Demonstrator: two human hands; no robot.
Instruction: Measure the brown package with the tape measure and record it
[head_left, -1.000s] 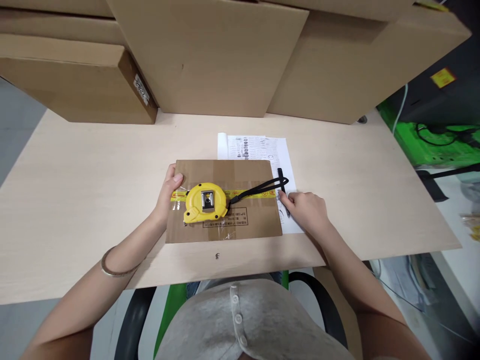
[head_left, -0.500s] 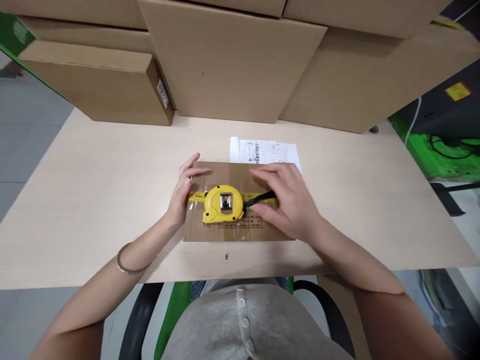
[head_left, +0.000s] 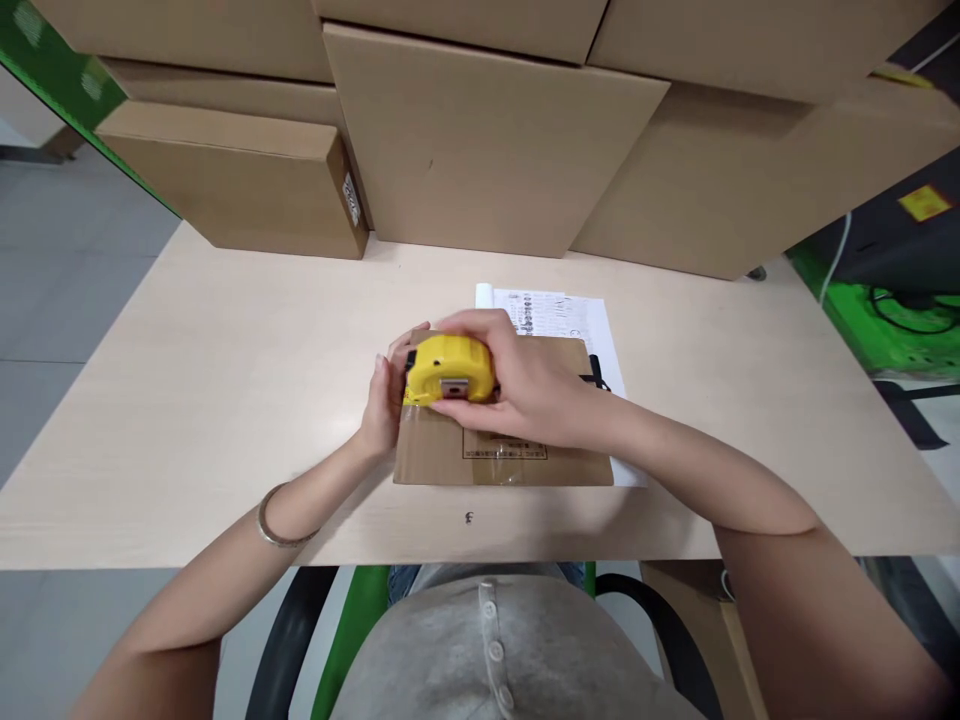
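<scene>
My right hand (head_left: 517, 385) is closed around a yellow tape measure (head_left: 451, 362), holding it over the left part of a small flat cardboard box (head_left: 435, 455). The tape measure is tilted, with its metal belt clip facing me. Its black wrist strap (head_left: 596, 375) sticks out past the right side of my hand. At the box's left edge my left hand (head_left: 384, 405) grips the side, its fingertips partly hidden behind the tape measure. Clear tape and a printed label frame show on the box. Under its far and right edges lies a printed paper sheet (head_left: 555, 312).
Large cardboard boxes (head_left: 487, 140) stand along the back of the light wooden table (head_left: 262, 350). A smaller carton (head_left: 232, 195) sits at the back left. Dark equipment with cables (head_left: 915, 300) lies beyond the right edge. A chair armrest (head_left: 292, 640) is below the table's front edge.
My right hand has closed on the tape measure, tilted it up and moved it toward the box's left edge. The yellow blade strip across the box no longer shows on the right.
</scene>
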